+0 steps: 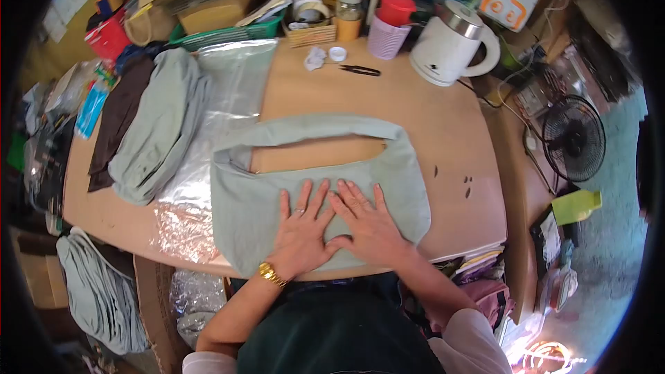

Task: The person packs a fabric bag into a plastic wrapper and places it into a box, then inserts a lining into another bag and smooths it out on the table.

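Note:
A pale grey-green fabric shoulder bag [242, 208] lies flat on the brown table [457, 145], its wide strap looped away from me. My left hand [301, 232], with a ring and a gold watch, rests palm down on the body of the bag. Beside it, my right hand [367, 228] is pressed flat on the same cloth, fingers spread. The two thumbs meet or nearly meet near the bag's lower edge. Neither hand grips anything.
Clear plastic sheeting [235, 76] lies left of the bag, with folded grey-green cloth [163, 125] beyond it. At the back stand a white electric kettle [447, 45], a pink cup [388, 36] and thread snips [360, 70]. A fan [573, 137] stands at right.

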Demonstrator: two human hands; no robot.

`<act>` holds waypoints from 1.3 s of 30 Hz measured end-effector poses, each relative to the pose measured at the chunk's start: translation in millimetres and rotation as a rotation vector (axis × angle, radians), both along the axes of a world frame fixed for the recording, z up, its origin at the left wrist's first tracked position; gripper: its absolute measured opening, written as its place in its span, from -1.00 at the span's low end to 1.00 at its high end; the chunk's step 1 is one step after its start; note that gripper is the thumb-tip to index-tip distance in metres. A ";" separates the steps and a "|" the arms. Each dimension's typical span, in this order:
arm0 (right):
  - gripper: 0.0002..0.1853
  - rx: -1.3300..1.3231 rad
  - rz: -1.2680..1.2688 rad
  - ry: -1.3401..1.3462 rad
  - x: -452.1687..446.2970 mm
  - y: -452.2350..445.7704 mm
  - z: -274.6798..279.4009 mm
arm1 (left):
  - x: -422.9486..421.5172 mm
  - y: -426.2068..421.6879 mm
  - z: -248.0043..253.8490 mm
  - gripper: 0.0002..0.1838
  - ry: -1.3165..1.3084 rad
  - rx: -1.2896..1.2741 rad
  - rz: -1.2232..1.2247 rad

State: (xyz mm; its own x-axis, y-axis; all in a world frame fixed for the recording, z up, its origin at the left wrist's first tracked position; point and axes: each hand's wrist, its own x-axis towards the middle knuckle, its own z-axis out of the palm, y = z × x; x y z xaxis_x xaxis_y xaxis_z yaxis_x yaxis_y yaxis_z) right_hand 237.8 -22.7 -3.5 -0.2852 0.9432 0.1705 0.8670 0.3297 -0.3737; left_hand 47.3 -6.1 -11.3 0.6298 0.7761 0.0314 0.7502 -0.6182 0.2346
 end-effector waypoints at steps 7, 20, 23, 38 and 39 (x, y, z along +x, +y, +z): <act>-0.20 0.077 -0.220 -0.238 80.8 10.6 18.9 | -4.7 -2.6 10.2 -0.16 -0.088 -0.009 0.017; -0.62 0.042 -0.217 0.095 25.5 261.2 33.6 | -7.2 -1.4 12.9 -0.07 -0.114 -0.039 0.002; -0.63 0.303 0.024 0.226 -10.5 327.2 -11.5 | -8.8 0.4 11.8 -0.10 -0.129 -0.040 -0.009; -0.77 -0.622 0.008 1.559 -26.6 268.0 52.2 | -19.1 1.4 18.2 -0.13 -0.210 -0.094 -0.087; -0.79 -0.663 0.027 1.575 -25.3 247.1 51.2 | -22.6 6.0 17.8 -0.13 -0.214 -0.075 -0.077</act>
